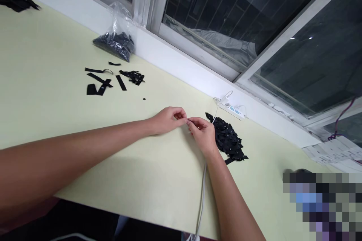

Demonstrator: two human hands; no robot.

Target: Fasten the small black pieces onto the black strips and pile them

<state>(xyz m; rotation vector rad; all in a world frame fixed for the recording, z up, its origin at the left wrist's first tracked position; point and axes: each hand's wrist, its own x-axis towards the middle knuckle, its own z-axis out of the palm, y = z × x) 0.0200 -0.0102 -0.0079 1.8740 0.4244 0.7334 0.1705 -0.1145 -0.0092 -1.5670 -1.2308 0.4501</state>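
Note:
My left hand (pixel 169 119) and my right hand (pixel 203 134) meet over the pale yellow table (pixel 51 113), fingertips pinched together on a small dark piece (pixel 189 120) held between them. It is too small to name for sure; it looks like one of the black fabric tabs. A pile of black tabs (pixel 228 138) lies just right of my right hand. Both hands have their fingers curled.
Loose black strips (pixel 105 80) and a clear bag of black pieces (pixel 116 41) lie at the back left. A small black dot (pixel 144 99) sits alone. A white power strip (pixel 232 110) with a white cable (pixel 201 192) runs to the table's front edge. Window sill behind.

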